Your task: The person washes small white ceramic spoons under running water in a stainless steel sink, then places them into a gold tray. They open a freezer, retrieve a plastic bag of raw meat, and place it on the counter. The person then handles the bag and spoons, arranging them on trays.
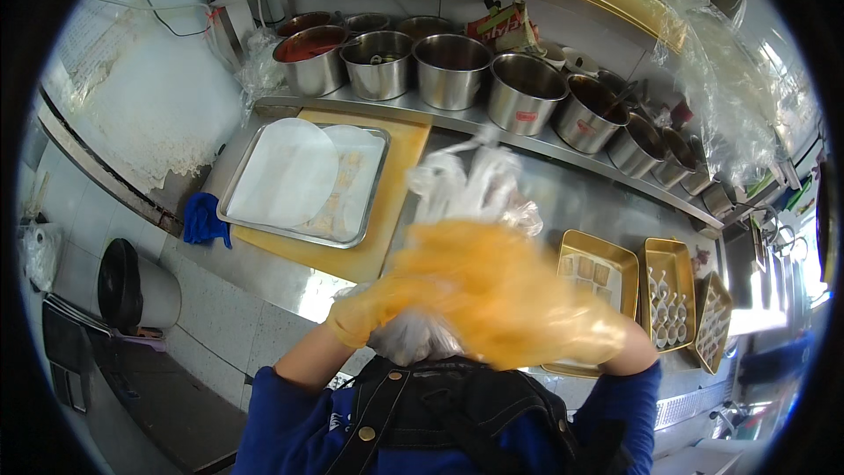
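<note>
Both my hands wear yellow-orange gloves and are close together in front of my chest, blurred by motion. My left hand [379, 310] is beside a clear plastic bag [419, 336], the bag partly hidden below it. My right hand [521, 303] overlaps the middle of the blur; its fingers cannot be made out. Just beyond the gloves a white plastic bag [465, 185] stands up, also blurred, with crumpled clear plastic [524, 214] at its right. Whether either hand grips a bag is hidden.
A metal tray [369, 237] with white paper sheets lies on a yellow cutting board [409, 171] at left. Steel pots [452, 82] line the raised shelf beyond. Gold trays [630, 264] holding small items stand at right. A blue cloth [204, 218] lies at the counter's left edge.
</note>
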A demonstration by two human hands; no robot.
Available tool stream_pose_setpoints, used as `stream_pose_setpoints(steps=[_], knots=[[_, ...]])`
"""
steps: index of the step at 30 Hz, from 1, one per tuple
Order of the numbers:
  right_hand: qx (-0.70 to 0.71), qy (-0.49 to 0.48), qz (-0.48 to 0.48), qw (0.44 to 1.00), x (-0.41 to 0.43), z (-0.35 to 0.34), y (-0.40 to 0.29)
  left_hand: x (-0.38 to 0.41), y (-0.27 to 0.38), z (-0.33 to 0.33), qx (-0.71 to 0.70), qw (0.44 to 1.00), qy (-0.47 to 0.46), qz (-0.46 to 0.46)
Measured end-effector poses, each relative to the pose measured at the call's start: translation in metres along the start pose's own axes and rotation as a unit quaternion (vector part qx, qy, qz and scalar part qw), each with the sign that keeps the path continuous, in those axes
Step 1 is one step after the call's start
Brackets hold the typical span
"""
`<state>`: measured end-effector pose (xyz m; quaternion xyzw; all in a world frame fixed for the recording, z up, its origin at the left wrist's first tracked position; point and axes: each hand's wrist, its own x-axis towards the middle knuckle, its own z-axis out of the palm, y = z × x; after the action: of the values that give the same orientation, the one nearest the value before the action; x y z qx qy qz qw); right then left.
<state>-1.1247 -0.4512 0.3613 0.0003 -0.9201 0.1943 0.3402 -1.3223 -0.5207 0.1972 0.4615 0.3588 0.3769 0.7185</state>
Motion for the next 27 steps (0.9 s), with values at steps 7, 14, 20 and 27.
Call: stream_pose_setpoints(steps=[7, 14, 20, 27], knots=[[-0.204, -0.411, 0.221, 0.861, -0.018, 0.020, 0.072, 0.004, 0.042, 0.020, 0.075, 0.991, -0.046, -0.099], [-0.227, -0.358, 0.122, 0.897, -0.015, -0.037, 0.010, 0.014, 0.037, 0.038, 0.480, 0.850, 0.112, 0.185], [-0.238, -0.332, 0.231, 0.883, -0.017, -0.071, -0.006, 0.027, 0.058, 0.023, 0.597, 0.718, 0.212, 0.288], [0.502, -0.087, 0.561, 0.652, -0.073, -0.029, 0.009, 0.050, 0.130, 0.026, 0.457, 0.712, 0.324, 0.422]])
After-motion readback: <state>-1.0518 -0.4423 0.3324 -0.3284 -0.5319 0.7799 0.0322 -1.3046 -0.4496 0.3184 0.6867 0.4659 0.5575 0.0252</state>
